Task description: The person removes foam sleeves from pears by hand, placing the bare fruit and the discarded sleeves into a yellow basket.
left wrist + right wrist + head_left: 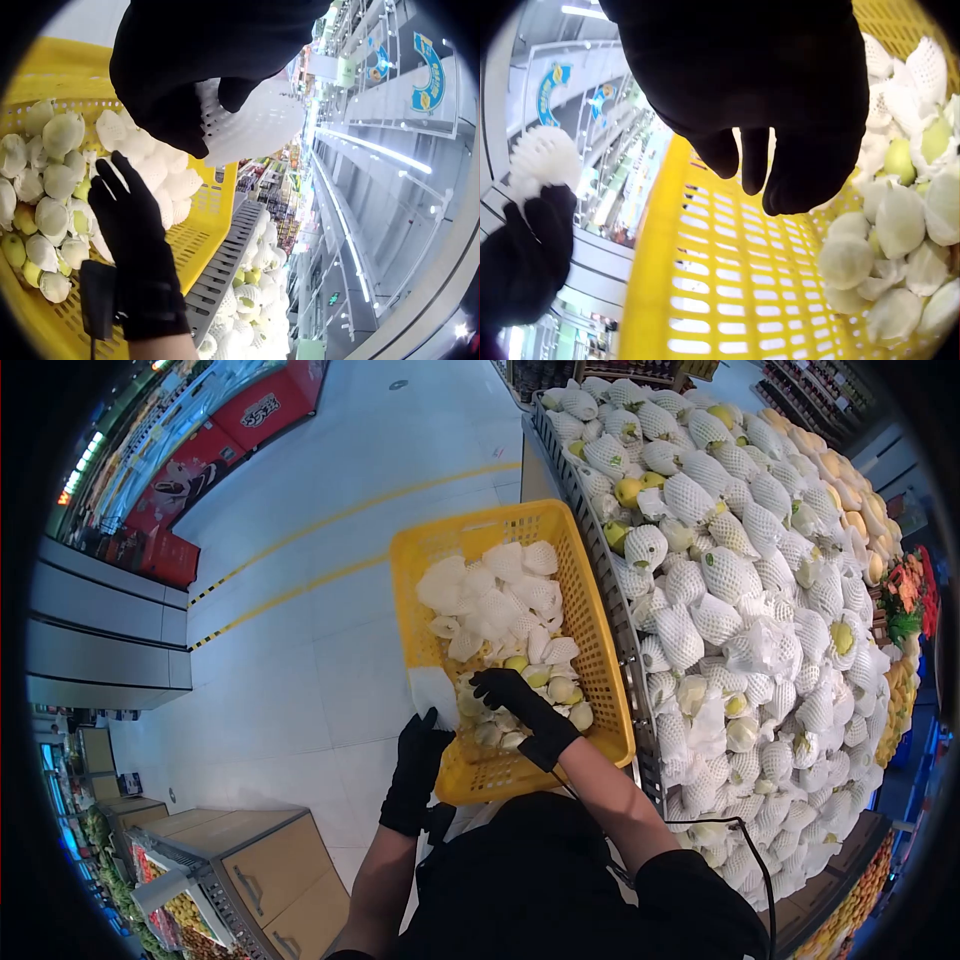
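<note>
Above the left edge of the yellow crate [590, 600], toward its near corner, the gloved left hand [415, 765] pinches a white foam sleeve [434, 693], thumb on one side and fingers on the other; I cannot tell whether a fruit sits inside. The gloved right hand [510, 695] is over the crate's near half, its fingers released, apart from one another and pointing down in the right wrist view. Close by it, paper-wrapped fruit [488, 735] fills part of the near end, some pieces showing yellow-green skin. White foam netting [490, 605] lies heaped toward the crate's far edge; what it covers is hard to tell. Along the crate's right edge runs a slatted metal rail [625, 645], and beyond that rises a big pile of foam-netted fruit [730, 575]. Past the crate's left edge is a pale tiled floor [300, 690] with yellow lines.
</note>
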The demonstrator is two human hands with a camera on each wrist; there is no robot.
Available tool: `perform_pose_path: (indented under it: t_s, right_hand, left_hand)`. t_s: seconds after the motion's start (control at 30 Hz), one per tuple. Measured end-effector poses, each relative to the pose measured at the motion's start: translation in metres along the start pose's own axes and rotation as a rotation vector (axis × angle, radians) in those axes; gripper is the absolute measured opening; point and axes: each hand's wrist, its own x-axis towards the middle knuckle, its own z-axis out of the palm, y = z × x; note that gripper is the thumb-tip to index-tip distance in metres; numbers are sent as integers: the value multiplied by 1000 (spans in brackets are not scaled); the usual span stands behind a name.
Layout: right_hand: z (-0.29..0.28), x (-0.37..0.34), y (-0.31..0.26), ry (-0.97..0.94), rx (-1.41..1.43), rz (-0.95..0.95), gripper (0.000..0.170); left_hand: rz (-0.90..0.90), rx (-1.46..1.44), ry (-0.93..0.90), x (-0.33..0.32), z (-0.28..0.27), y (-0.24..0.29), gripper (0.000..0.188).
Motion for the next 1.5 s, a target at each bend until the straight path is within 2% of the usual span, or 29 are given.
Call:
perform_pose_path:
  t_s: [0.07, 0.1, 0.17, 0.27, 0.4, 0.53, 0.6, 0.67, 0.73, 0.77, 0.83, 0.87, 0.93, 1.13, 1.23, 1.43, 1.5]
  right_hand:
    - [14, -24, -25, -24, 118, -20, 28]
    - [22, -33, -35, 26, 35, 12, 30]
    - [38, -43, -45, 124, -126, 76, 33]
    - [36, -51, -41, 51, -239, -28, 33]
    - [18, -36, -21, 261, -207, -29, 28]
    - [-2, -19, -18, 427, 28, -18, 26]
    - [-5, -7, -26, 491, 53, -2, 27]
    - [-7, 5, -42, 476, 30, 16, 28]
    - [-9, 24, -56, 470, 100, -55, 33]
    - [-9, 28, -57, 353, -53, -342, 30]
    - [-10, 28, -70, 23, 388, -444, 36]
    - [-13, 37, -70, 44, 281, -504, 39]
    - [-18, 39, -70, 79, 260, -513, 39]
    - [-33, 11, -50, 110, 265, -274, 39]
    - [-36, 1, -41, 133, 213, -195, 35]
    - [-38, -27, -31, 194, 177, -114, 29]
    - [-39, -37, -26, 247, 171, -90, 29]
  left_hand:
    - [-145, -260, -5, 7, 6, 7, 27]
    - [-218, -389, -6, 10, 8, 11, 27]
    - [-235, -438, 3, 13, 17, 18, 26]
    - [-224, -416, -30, 17, 25, 22, 26]
    - [-201, -442, -56, 14, 30, 23, 32]
    - [-191, -565, -77, 12, 22, 8, 36]
    - [-199, -598, -76, 12, 17, 1, 36]
    - [-189, -625, -82, 10, 13, -1, 35]
    - [-162, -643, -96, 8, 11, -1, 34]
    - [-155, -605, -105, 7, 10, 0, 34]
    - [-139, -528, -120, 5, 9, 5, 34]
    - [-142, -551, -133, 4, 8, 5, 34]
    - [-149, -596, -162, 3, 7, 6, 34]
    - [-199, -671, -153, 0, 3, 11, 34]
    - [-60, -485, -199, 3, -2, 4, 35]
    - [-81, -537, -244, 6, -12, 9, 36]
    - [16, -436, -245, 7, -14, 8, 33]
